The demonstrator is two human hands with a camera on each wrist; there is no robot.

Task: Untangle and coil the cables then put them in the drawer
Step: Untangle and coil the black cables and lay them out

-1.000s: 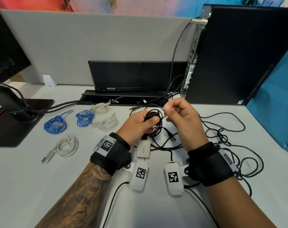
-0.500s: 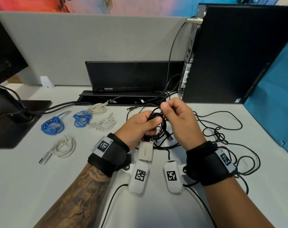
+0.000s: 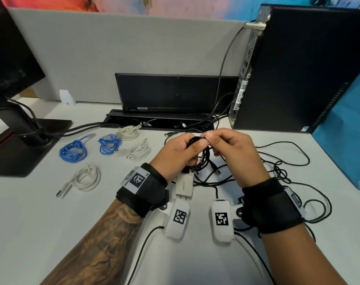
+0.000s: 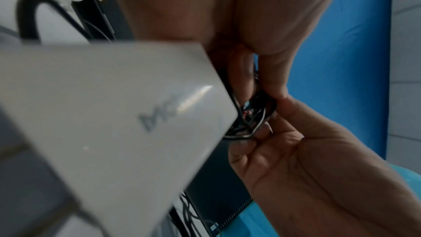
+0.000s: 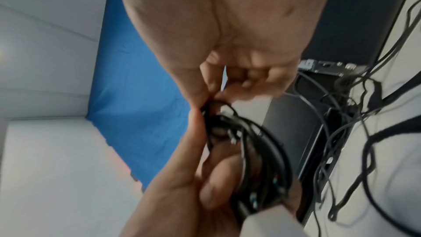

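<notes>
My left hand point(image 3: 180, 150) grips a black cable coil point(image 3: 203, 159) held above the desk, with a white adapter block point(image 3: 184, 185) hanging below it. My right hand point(image 3: 222, 146) pinches a strand of that black cable at the top of the coil, its fingertips against my left thumb. In the right wrist view the black cable coil point(image 5: 257, 152) runs through both hands. The adapter block point(image 4: 114, 123) fills the left wrist view. Loose black cable point(image 3: 294, 171) trails over the desk to the right. No drawer is in view.
Two blue coils point(image 3: 73, 151) point(image 3: 109, 143) and three white coils point(image 3: 86, 177) point(image 3: 139, 152) point(image 3: 128, 132) lie at the left. A monitor stand point(image 3: 27, 140) is far left, a cable tray point(image 3: 160, 121) behind, a black computer tower point(image 3: 298, 68) at right.
My right hand has come left and down to meet my left thumb, bringing the pinched strand onto the top of the coil. The left hand kept its grip.
</notes>
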